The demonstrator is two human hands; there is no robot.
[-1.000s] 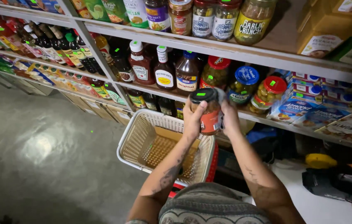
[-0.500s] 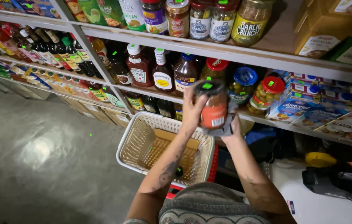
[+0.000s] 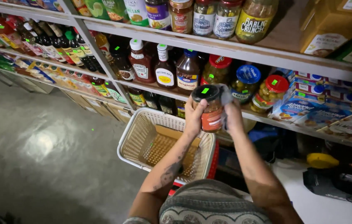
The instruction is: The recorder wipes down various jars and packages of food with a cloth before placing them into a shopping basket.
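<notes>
knitted cap [image 3: 213,207] fills the near bottom edge, and both bare forearms rise from it toward the shelves. just beyond, a cream plastic shopping basket [image 3: 142,128] with a red base sits below the hands; a flat brown piece, perhaps cardboard, lies in it.

above the basket's far right corner, a glass jar [image 3: 210,108] with a black lid and an orange-red label is held upright between both hands. left hand [image 3: 194,116] curls around its left side, fingers wrapped on the glass and the thumb up near the lid. right hand [image 3: 232,118] presses against the jar's right side with a grey cloth [image 3: 225,97] bunched between palm and glass; its fingers look closed on the cloth, though the jar hides how tightly.

farther off, the middle shelf [image 3: 267,118] holds sauce bottles and olive jars with red and blue lids, boxes to the right. the top shelf carries more jars.

risk, as i judge it: the cloth could slide on smooth glass, so the right-hand grip may give way; the jar would then fall onto the basket rim or the concrete floor [image 3: 39,149] and break. a careless elbow could also knock the shelf-edge jars just behind.
</notes>
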